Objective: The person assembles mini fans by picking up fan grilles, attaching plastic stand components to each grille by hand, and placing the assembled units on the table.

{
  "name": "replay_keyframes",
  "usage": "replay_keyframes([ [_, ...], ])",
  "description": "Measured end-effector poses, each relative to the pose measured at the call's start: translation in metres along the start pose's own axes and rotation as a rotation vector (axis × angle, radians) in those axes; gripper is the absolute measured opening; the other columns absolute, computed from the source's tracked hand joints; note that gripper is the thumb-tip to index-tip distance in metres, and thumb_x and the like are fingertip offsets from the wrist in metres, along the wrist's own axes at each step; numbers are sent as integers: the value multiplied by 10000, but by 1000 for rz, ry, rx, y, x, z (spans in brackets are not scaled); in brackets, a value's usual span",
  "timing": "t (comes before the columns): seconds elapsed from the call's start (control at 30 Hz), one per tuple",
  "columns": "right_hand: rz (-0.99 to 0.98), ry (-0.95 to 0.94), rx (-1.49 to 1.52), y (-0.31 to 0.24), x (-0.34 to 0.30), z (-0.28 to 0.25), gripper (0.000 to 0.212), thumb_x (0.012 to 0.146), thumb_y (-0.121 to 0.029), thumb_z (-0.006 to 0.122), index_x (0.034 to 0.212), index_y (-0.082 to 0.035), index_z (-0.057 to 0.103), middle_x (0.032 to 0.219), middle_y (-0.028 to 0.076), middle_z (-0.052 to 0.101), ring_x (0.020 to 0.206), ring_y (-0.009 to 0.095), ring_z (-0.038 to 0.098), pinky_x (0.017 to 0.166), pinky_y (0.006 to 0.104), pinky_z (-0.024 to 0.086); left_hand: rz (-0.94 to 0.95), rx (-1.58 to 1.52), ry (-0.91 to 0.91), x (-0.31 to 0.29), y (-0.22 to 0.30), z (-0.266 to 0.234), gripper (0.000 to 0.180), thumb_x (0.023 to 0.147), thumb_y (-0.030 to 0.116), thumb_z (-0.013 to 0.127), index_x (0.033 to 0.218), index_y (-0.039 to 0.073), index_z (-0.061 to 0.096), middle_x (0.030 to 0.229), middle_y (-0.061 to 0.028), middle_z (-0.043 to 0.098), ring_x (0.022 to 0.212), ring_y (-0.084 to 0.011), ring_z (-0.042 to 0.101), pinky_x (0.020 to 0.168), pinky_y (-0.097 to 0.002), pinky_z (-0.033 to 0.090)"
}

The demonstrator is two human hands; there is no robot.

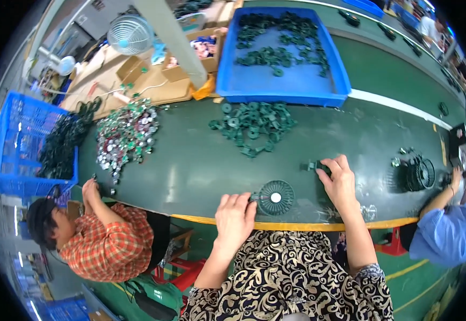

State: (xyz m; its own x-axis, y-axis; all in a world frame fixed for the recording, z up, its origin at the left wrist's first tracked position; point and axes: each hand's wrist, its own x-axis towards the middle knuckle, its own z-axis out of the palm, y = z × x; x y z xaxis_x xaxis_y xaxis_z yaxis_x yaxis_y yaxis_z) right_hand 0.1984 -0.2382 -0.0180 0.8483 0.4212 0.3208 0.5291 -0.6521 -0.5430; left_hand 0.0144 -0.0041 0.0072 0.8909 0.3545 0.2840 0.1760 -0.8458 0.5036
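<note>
A round dark-green fan grille [276, 206] with a white centre lies on the green table near its front edge. My left hand [234, 217] is closed on the short stem at the grille's left side. Farther right, just above the tabletop, my right hand [340, 181] pinches a small dark-green plastic part [312, 166] between thumb and fingers. Part of that piece is covered by the fingertips. Beyond both hands sits a loose pile of green plastic parts [254, 125], some of them ring-shaped.
A blue tray [286, 97] holding dark-green parts stands behind the pile. Small silver, red and green components [128, 131] are heaped at left, beside a blue crate [35, 184]. Stacked grilles [417, 174] stand at right. A person in a checked shirt [112, 246] and one in blue [444, 232] flank me.
</note>
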Motion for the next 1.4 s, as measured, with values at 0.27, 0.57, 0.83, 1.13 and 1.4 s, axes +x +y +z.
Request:
replay_keyframes([
  [0.27, 162, -29, -87, 9, -15, -20, 321, 817, -107, 833, 1101, -11, 717, 983, 164, 662, 637, 255, 644, 623, 392, 540, 10, -172, -65, -1, 2, 2, 87, 887, 76, 743, 961, 30, 738, 812, -114, 707, 720, -319, 629, 681, -415, 512],
  [0.57, -218, -166, 163, -80, -43, -5, 330, 822, -218, 850, 1056, -29, 713, 990, 113, 656, 731, 303, 706, 639, 406, 589, -147, -371, -126, -9, 0, 16, 134, 935, 75, 725, 1052, 21, 762, 786, -126, 702, 656, -202, 646, 615, -329, 504],
  [0.83, -278, -266, 42, -74, -48, 15, 333, 802, -179, 834, 1057, -7, 706, 1022, 103, 598, 858, 285, 695, 684, 393, 590, -188, -382, -149, -10, -8, 21, 145, 936, 85, 729, 1061, 18, 753, 837, -148, 726, 669, -197, 651, 621, -322, 506],
  [1.13, -272, -485, -174, -88, -35, 16, 240, 812, -167, 772, 976, -10, 694, 941, 114, 564, 870, 273, 673, 653, 393, 575, -214, -285, -198, 5, 8, 24, 274, 972, 230, 709, 1104, -10, 711, 711, -109, 669, 606, -220, 644, 610, -363, 505],
  [1.4, -245, -417, -93, -85, -41, 13, 188, 811, -123, 727, 938, 7, 677, 984, 131, 594, 928, 275, 685, 683, 380, 605, -190, -234, -179, 5, 15, 40, 604, 940, 238, 719, 1398, -55, 455, 631, -69, 562, 608, -293, 624, 610, -430, 505],
])
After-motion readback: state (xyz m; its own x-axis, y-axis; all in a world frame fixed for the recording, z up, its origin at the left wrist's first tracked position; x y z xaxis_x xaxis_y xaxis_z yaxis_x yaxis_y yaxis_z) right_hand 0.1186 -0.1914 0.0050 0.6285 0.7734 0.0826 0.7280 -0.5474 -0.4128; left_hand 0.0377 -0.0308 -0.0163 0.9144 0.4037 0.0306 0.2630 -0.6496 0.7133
